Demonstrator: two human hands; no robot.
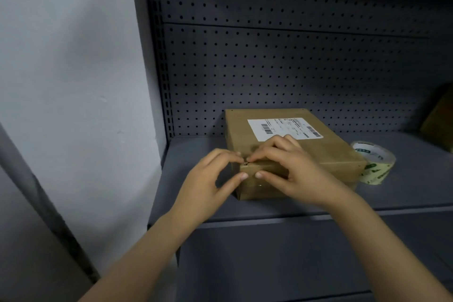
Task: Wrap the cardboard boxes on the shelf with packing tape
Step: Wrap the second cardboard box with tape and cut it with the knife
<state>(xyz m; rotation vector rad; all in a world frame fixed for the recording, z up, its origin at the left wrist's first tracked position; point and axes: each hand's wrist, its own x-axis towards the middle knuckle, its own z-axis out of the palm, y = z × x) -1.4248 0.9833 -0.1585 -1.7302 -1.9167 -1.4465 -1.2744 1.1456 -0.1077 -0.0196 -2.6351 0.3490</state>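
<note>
Pinching box (327, 152) — left hand (208, 179), right hand (294, 171).

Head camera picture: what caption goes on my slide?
Left hand and right hand pinch the cardboard box at its front edge, tape roll beside it.

One head-worn wide-angle view, forward and down; close above the shelf (404, 193)
</note>
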